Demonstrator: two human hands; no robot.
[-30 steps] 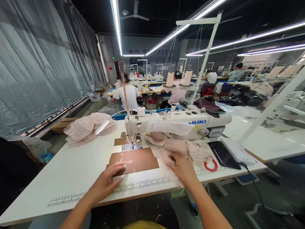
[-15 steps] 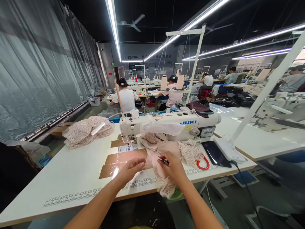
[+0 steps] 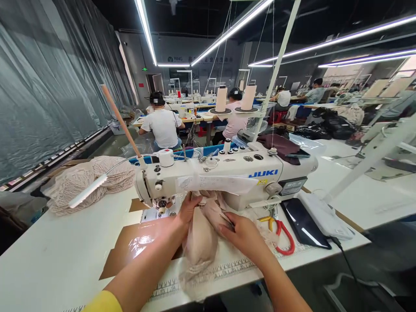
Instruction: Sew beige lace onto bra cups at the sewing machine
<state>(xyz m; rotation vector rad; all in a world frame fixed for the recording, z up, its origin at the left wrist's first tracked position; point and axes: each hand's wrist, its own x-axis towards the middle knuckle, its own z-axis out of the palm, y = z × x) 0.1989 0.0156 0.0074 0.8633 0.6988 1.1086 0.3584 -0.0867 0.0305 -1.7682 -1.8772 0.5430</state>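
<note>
Through the head camera I see the left hand [image 3: 189,211] pinching beige fabric [image 3: 201,239] directly in front of the JUKI sewing machine [image 3: 227,166]; the right hand [image 3: 241,230], also before the machine, grasps a slim dark tool [image 3: 228,220] against that fabric.

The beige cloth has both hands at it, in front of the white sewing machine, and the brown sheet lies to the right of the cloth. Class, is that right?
Not quite: the brown sheet lies to the left of the beige cloth, as the head view shows. The left hand and right hand are indeed at the cloth, in front of the white sewing machine.
</note>
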